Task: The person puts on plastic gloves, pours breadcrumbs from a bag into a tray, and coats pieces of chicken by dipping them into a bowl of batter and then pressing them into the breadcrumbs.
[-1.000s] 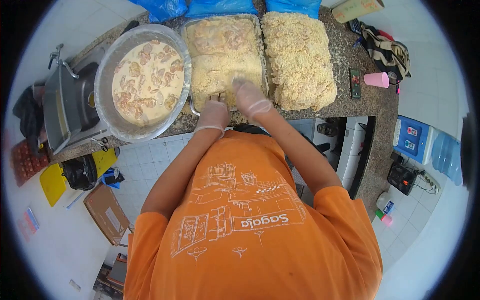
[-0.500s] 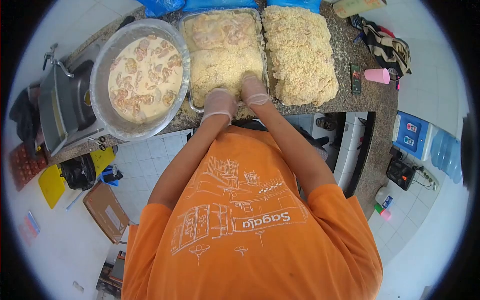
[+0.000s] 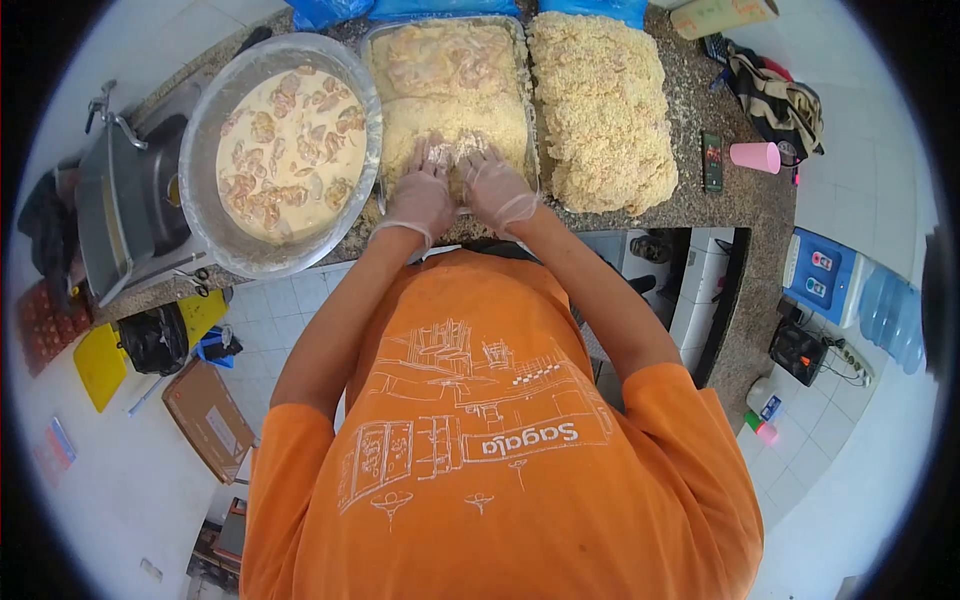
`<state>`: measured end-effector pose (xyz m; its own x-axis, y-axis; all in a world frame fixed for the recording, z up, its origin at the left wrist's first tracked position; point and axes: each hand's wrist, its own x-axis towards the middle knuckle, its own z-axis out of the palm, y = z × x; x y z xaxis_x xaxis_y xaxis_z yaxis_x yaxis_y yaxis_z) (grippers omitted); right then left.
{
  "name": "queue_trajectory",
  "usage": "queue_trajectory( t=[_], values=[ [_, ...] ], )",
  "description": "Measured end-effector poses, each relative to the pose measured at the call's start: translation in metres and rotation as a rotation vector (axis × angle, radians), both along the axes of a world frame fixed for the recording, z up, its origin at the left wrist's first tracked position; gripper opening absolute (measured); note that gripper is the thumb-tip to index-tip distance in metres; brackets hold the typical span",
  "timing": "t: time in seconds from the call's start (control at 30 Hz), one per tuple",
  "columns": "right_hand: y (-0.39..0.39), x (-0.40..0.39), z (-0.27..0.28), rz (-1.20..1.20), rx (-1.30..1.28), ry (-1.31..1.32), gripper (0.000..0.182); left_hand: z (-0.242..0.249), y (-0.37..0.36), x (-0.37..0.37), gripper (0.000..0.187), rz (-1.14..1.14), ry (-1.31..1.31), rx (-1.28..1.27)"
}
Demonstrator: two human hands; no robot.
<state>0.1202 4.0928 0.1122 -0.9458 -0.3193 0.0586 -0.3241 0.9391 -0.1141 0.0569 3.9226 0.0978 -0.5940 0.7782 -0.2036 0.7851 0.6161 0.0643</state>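
Note:
My left hand and my right hand, both in clear gloves, lie side by side on the crumbs in the near part of a metal tray. Their fingers are stretched forward, dusted with crumbs, and hold nothing. Pale battered pieces lie at the tray's far end. On the left stands a large metal bowl of creamy batter with meat pieces. To the right of the tray is a big heap of crumb-coated pieces.
Left of the bowl are a sink and faucet. A phone, a pink cup, a striped bag and a roll lie at the right. Blue plastic bags line the back.
Both hands have come out of the crumbs, where their fingers were buried, and now rest on top with the fingers visible and pointing forward.

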Motion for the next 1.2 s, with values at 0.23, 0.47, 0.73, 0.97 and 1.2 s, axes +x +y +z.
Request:
queue_trajectory(
  t=[0.23,0.47,0.73,0.97,1.2],
  values=[
    [-0.008,-0.002,0.033,-0.054,0.014,-0.520,0.026,0.075,0.000,0.003,0.068,0.041,-0.357,-0.098],
    [-0.009,-0.017,0.053,-0.054,0.024,-0.655,0.026,0.105,0.016,-0.014,0.063,-0.009,-0.605,-0.368],
    [-0.002,-0.023,-0.006,-0.680,-0.245,-0.461,0.054,0.108,-0.029,0.016,0.060,0.193,-0.508,0.251],
    [0.000,-0.017,0.015,-0.975,-0.706,-0.361,0.080,0.114,-0.044,0.029,0.053,0.341,-0.611,0.356],
    [0.033,-0.013,0.006,-1.294,-1.605,-0.584,0.064,0.105,-0.042,0.028,0.051,0.478,-0.649,0.329]
  ],
)
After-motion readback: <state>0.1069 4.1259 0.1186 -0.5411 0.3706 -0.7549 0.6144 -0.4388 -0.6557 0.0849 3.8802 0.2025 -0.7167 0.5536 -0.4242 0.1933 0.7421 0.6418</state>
